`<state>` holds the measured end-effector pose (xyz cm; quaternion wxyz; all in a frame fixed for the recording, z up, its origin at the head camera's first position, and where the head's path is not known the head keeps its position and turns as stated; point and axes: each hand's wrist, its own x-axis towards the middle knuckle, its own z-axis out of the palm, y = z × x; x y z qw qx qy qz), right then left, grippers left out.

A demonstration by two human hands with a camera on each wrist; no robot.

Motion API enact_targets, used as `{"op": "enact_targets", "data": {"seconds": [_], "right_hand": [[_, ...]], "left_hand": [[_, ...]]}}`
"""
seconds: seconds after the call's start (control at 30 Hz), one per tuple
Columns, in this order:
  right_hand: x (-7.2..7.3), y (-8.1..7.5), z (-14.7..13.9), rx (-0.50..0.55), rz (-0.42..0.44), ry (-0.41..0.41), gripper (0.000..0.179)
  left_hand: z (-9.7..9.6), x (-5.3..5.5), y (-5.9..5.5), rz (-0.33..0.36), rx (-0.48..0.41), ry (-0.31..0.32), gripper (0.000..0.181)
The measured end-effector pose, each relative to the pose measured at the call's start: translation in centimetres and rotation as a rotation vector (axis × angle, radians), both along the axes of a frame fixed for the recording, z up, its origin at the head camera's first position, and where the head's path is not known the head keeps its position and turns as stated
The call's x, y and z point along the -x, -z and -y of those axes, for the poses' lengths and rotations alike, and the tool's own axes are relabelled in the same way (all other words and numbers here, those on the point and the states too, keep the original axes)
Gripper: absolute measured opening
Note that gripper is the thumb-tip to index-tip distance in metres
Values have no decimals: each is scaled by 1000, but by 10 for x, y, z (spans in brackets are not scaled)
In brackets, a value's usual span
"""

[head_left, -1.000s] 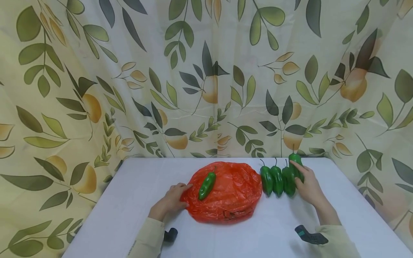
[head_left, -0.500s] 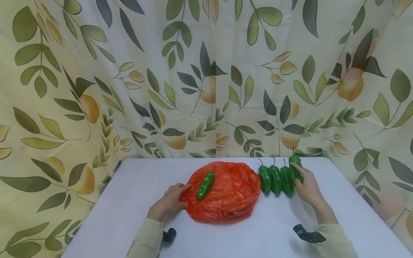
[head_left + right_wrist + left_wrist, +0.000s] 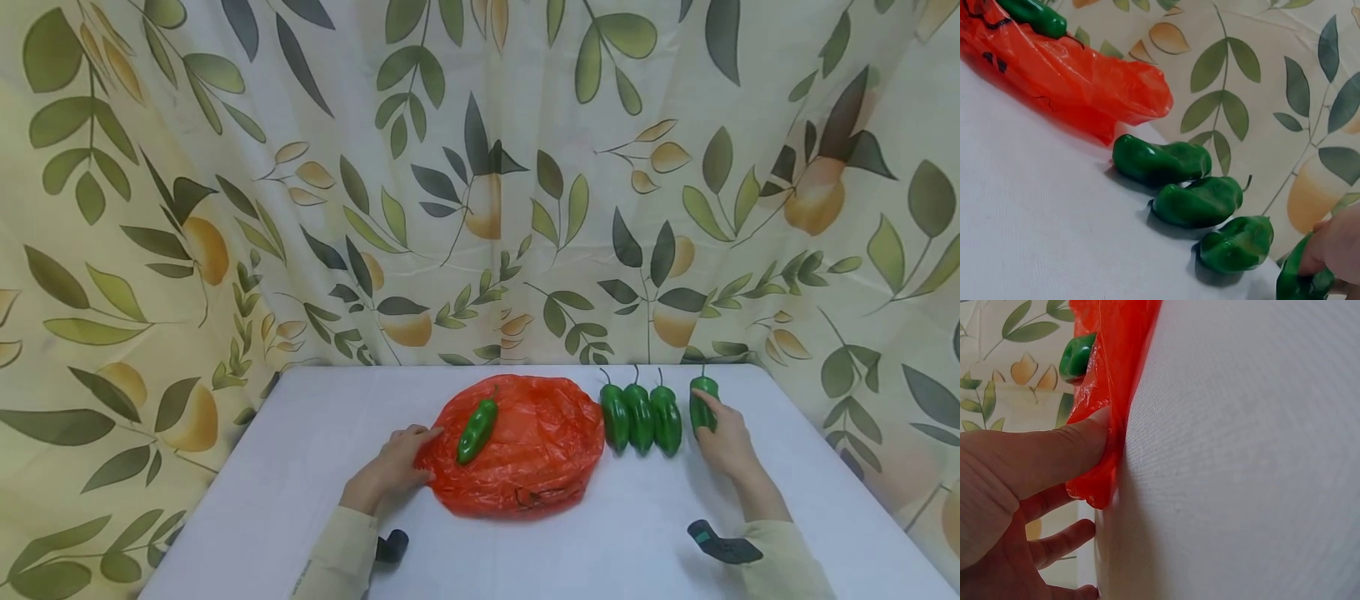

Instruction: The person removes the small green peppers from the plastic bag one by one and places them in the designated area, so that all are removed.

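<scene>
A red plastic bag [image 3: 551,442] lies spread flat on the white table, with one green pepper [image 3: 477,432] on its left part. My left hand [image 3: 396,462] pinches the bag's left edge; in the left wrist view the thumb [image 3: 1079,442] presses on the red film while the other fingers reach behind it. At the right, my right hand [image 3: 726,442] holds another green pepper [image 3: 702,404] between thumb and fingers, stem pointing away. Three more green peppers [image 3: 1200,203] form a row between the bag and this hand, with a gap before the held one.
A leaf-and-fruit patterned curtain [image 3: 480,183] hangs behind and at both sides of the table [image 3: 517,562]. Black wrist devices [image 3: 723,546] sit by both sleeves. The row's leftmost pepper [image 3: 615,419] lies right at the bag's edge.
My right hand has shifted the held pepper rightward and a little nearer, away from the row's third pepper. The left hand and the bag stay put.
</scene>
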<state>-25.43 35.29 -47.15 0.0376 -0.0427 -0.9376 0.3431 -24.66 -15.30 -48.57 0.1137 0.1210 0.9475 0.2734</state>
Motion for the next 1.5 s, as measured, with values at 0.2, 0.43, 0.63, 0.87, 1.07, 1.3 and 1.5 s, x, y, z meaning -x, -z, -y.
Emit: {"op": "enact_targets", "data": {"seconds": [0.2,0.43,0.63,0.87,1.07,1.3,1.5], "right_hand": [[1,2,-2,29,53,-16,69],[3,10,-6,25,88,-13,68],[5,11,-5,23,127,13,68],[3,12,-3,-63,110,-51,65],[2,13,-1,-56,107,-66,65],[2,13,0,-29,85,-76,66],[3,11,1,-19,105,-84,66]], "left_hand": [[-1,1,-2,1,6,-4,73],[-1,-1,-5,1,-1,-7,73],[-1,-1,-4,-4,-4,-3,74],[0,0,-2,-2,-14,4,72],[1,0,1,0,-10,1,73],[0,0,0,4,5,-11,74],[1,1,1,1,11,-13,74]]}}
